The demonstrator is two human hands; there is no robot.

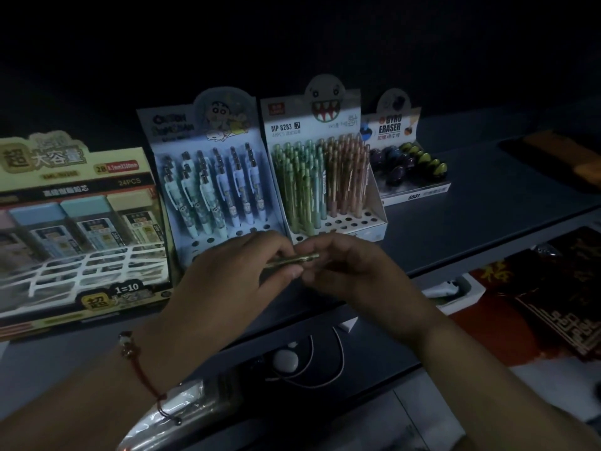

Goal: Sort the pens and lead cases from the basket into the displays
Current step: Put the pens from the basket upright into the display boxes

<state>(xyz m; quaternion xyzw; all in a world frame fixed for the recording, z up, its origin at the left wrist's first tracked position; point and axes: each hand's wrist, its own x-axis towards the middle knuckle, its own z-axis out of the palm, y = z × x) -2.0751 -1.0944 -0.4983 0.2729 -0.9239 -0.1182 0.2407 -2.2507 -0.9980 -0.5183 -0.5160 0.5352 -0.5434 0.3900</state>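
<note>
I saw a dark grey shelf (pixel 455 222) running left to right across the scene. Four display boxes stood on it in a row. At the far left sat the lead case display (pixel 81 229), yellow and wide, with its white grid tray toward the near edge. Just right of it, touching or nearly so, stood the cartoon pen display (pixel 211 177) holding white and blue pens upright. Against its right side stood the green and peach pen display (pixel 325 177), marked MP 8283. Farther right and set back, the gyro eraser display (pixel 406 164) held round dark erasers. At the far right lay something dark and orange (pixel 559 157), too dim to identify.
</note>
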